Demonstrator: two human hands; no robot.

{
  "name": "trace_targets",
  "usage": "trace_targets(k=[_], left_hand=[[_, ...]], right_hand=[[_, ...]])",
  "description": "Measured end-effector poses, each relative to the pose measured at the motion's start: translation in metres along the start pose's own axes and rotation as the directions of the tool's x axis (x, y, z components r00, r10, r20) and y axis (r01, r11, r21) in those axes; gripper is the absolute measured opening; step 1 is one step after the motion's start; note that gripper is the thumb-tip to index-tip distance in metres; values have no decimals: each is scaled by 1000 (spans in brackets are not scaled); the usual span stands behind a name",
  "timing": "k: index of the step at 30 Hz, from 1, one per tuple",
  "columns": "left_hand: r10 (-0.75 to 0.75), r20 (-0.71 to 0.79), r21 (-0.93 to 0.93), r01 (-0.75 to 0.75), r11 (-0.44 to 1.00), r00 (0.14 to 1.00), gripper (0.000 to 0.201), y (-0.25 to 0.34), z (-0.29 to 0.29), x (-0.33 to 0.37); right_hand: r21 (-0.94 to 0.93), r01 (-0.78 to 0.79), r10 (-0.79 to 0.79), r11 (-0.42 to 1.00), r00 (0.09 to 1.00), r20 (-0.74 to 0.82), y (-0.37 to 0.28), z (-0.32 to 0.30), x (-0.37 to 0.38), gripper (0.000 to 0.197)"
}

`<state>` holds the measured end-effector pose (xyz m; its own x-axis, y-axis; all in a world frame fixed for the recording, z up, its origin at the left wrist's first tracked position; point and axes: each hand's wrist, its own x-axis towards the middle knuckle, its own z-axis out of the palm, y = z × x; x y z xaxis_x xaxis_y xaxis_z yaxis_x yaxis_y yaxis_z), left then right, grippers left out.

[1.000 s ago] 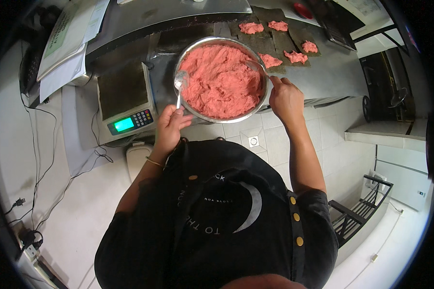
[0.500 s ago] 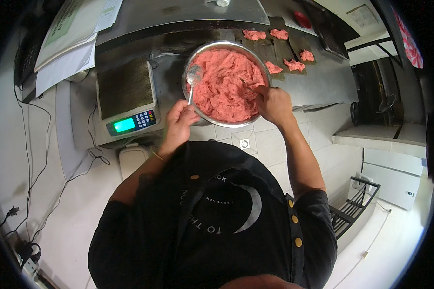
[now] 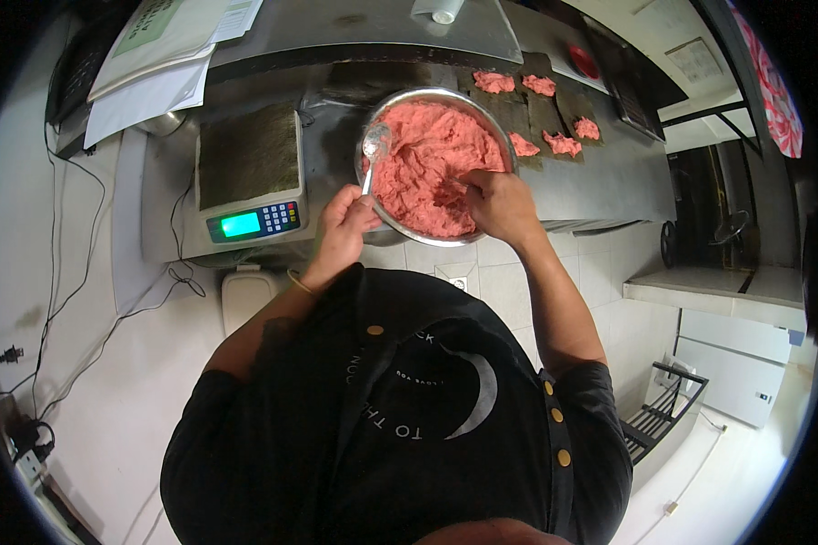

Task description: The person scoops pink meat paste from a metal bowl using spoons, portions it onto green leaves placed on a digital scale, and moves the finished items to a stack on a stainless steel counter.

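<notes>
A round, silvery metal bowl [image 3: 430, 94] with a smooth rim is at the front edge of the worktop [image 3: 600, 186]. A rough, moist-looking pink mash [image 3: 427, 136] fills much of it, lumpy and furrowed, with a darker hollow on the right. A silvery spoon [image 3: 375, 145] slants across the left rim, its rounded end over the mash, its handle pointing down.

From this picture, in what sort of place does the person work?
Probably a small commercial kitchen or food workshop: there is a metal worktable, a digital scale with a lit display, and a large metal bowl of pink paste, with portions set on dark sheets.
</notes>
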<state>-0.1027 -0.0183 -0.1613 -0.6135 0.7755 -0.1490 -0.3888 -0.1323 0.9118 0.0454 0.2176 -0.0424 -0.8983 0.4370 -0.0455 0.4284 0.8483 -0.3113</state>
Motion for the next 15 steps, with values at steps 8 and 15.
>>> trace_targets(k=[8, 15], left_hand=[[47, -61, -40, -50, 998, 997, 18, 5, 13, -7], [264, -30, 693, -171, 701, 964, 21, 35, 9, -37]], right_hand=[[374, -34, -20, 927, 990, 141, 9, -8, 6, 28], [501, 47, -71, 864, 997, 28, 44, -21, -11, 31]])
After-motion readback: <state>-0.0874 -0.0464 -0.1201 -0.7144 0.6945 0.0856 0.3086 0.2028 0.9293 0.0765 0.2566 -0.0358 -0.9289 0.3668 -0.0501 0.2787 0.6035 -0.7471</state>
